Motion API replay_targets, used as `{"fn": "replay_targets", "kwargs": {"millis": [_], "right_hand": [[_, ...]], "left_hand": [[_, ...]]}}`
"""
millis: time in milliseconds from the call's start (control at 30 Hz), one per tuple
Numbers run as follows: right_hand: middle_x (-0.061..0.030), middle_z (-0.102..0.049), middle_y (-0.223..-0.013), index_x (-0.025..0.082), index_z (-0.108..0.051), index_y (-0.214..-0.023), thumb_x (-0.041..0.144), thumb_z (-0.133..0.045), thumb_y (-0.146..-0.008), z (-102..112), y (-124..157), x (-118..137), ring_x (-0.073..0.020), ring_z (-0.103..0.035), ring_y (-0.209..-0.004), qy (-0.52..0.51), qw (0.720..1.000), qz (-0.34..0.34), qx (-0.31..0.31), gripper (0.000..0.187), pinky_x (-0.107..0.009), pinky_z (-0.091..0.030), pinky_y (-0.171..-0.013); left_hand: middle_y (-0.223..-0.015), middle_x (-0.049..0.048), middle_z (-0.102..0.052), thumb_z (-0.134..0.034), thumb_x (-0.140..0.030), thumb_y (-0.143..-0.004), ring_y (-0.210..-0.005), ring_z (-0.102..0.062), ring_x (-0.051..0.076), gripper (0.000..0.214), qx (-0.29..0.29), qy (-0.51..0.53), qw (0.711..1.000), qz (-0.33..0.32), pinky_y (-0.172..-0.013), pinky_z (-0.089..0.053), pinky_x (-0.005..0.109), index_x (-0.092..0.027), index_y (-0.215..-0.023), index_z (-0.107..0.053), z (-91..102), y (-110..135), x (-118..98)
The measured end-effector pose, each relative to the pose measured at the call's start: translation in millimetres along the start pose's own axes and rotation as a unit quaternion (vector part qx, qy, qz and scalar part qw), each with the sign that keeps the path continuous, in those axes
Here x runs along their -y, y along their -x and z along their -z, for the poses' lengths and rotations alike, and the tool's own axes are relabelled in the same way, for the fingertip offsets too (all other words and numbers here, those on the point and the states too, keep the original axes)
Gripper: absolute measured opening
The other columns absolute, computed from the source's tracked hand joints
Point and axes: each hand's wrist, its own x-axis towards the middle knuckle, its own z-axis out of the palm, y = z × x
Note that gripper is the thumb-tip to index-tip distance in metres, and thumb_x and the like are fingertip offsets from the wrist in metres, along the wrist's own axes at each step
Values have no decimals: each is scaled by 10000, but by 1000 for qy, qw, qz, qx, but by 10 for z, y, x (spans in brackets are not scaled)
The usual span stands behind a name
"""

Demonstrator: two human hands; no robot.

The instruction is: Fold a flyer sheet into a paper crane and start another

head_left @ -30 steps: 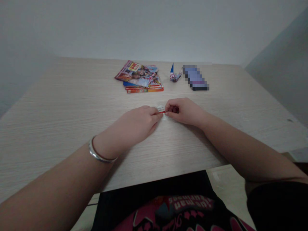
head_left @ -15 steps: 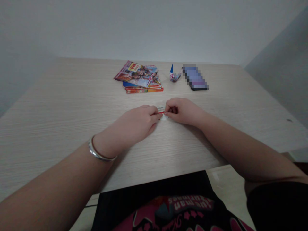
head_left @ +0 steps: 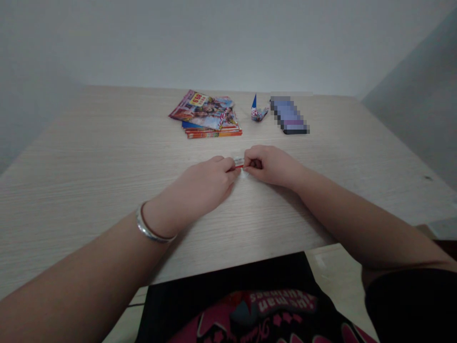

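Observation:
Between my fingertips, low over the table, is a small piece of printed paper [head_left: 239, 162], whitish with a red strip along its near edge. My left hand [head_left: 210, 183], with a silver bangle on the wrist, pinches its left side. The right side is gripped between the thumb and curled fingers of my right hand [head_left: 269, 164]. Most of the paper lies hidden under the fingers, so its full shape cannot be made out.
Beyond my left hand lies a stack of colourful printed booklets [head_left: 210, 114]. A folded paper crane [head_left: 257, 113] with a blue point stands to its right, beside a blurred phone [head_left: 290, 115]. The pale wooden table [head_left: 107, 143] meets a wall at the back.
Both hands keep their pinch on the paper in nearly the same place. My left wrist has shifted slightly to the right.

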Motion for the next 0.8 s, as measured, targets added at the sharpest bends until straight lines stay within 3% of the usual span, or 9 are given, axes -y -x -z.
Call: {"fn": "replay_targets", "kwargs": {"millis": [133,333,500,567,800], "right_hand": [[-29,-656,-818,188,-633,-809,162,-589,-875,6,8,45,-150,-527,-737,23,1000,-18,-4,84,-274,-335,-665],[-24,-639,-814,194,-600,-804,151,-577,-870,27,-17,49,-155,-525,-745,20,1000,-20,8,82,-276,-334,-671],[-22,-628,-812,199,-574,-794,144,-575,-869,36,-31,14,-156,-521,-754,22,1000,-2,5,93,-276,-335,-684],[-27,-636,-825,197,-578,-800,147,-575,-871,32,-26,15,-158,-522,-763,23,1000,0,0,87,-277,-342,-694],[-7,-653,-786,195,-604,-795,161,-613,-849,45,-35,31,-145,-535,-717,-4,999,-39,14,65,-273,-347,-667]], "left_hand": [[-1159,174,-694,-375,-182,-1052,-1042,-627,259,374,50,-54,997,2,-932,-519,393,-83,-1191,-707,27,-16,-37],[-1216,170,-695,-395,-150,-1060,-1094,-643,281,379,79,-104,991,18,-939,-525,396,-63,-1297,-677,69,-54,-118],[-1108,171,-729,-430,-113,-1034,-1050,-674,315,351,37,-181,983,-7,-939,-508,454,-52,-1216,-724,83,-50,-217],[-1091,169,-733,-441,-156,-1044,-1024,-684,317,359,22,-188,982,-9,-914,-506,457,-53,-1266,-704,78,-33,-224],[-1197,140,-725,-446,-220,-1055,-1083,-666,312,392,42,-166,985,7,-914,-479,447,-128,-1360,-674,72,3,-140]]}}
